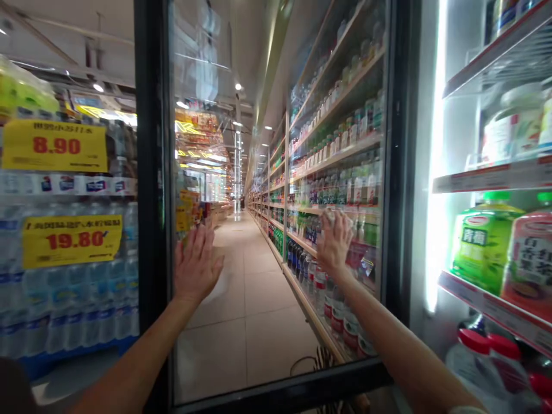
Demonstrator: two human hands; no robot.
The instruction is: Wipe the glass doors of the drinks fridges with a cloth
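A glass fridge door in a black frame (149,172) stands swung open in front of me. My left hand (196,264) lies flat against the glass with its fingers stretched out and holds nothing. My right hand (335,244) is raised against the right part of the pane, its fingers pressing a small crumpled white cloth (330,216) onto the glass. Through the pane I see a long shop aisle and shelves of drinks.
The lit fridge on the right holds a green bottle (483,247) and a red-labelled bottle (530,261) on shelves. Packs of water bottles with yellow price tags (71,240) stand at the left. A basket handle (321,359) shows low behind the glass.
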